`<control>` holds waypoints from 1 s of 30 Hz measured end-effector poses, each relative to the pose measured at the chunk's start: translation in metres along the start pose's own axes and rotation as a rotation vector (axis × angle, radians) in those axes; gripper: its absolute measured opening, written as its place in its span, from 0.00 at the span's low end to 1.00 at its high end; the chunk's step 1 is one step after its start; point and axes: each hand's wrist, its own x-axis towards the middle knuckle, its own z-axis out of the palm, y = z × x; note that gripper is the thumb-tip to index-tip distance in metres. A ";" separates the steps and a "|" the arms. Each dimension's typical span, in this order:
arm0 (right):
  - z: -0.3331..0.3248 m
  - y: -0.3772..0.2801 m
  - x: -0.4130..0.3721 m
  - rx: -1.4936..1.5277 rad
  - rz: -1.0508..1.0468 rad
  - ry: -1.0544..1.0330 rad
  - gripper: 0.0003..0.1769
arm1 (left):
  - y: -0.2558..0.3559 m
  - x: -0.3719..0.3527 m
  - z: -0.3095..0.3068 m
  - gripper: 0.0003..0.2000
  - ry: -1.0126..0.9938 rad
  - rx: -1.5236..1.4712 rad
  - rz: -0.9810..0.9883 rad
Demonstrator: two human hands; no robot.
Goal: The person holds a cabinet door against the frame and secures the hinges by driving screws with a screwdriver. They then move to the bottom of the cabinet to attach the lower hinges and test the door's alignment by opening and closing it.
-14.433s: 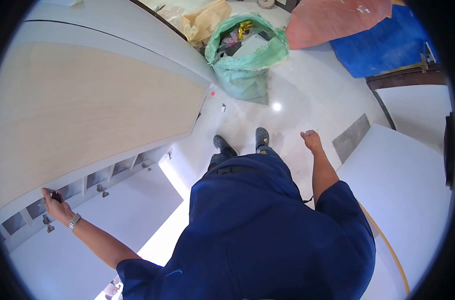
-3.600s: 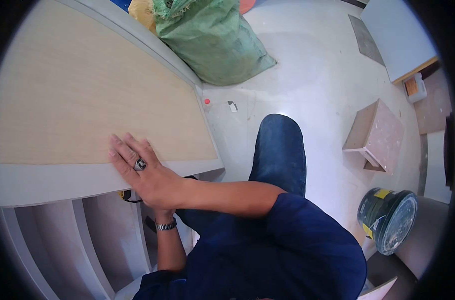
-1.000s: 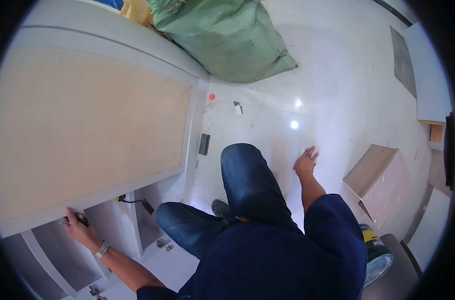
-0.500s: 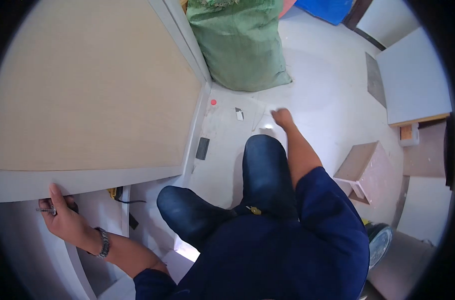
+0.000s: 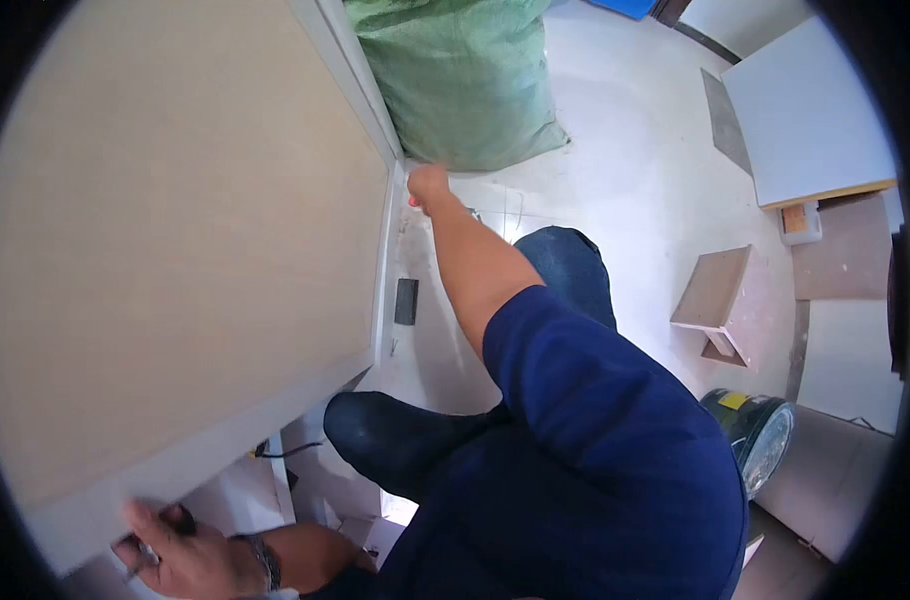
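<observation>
A large beige panel with a pale frame fills the left side. At its lower edge my left hand is closed, thumb on top and fingers below. A small metal piece, blurred, shows between those fingers. My right hand is curled beside the panel's far corner, close to the green sack. Whatever its fingers hold, if anything, is hidden. A bit of red shows at that hand's edge.
A dark grey block lies on the floor beside the panel. To the right are a small stool, a dark bucket and a white-topped table. A dark cable shows under the panel's lower edge.
My right arm has swung left across my knee to the panel's far corner. My left hand and the panel's near edge have shifted lower in the view, and the view itself has moved.
</observation>
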 end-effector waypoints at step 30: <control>0.077 0.018 0.084 1.123 0.421 -0.246 0.35 | 0.062 -0.012 0.015 0.09 -0.071 0.206 -0.366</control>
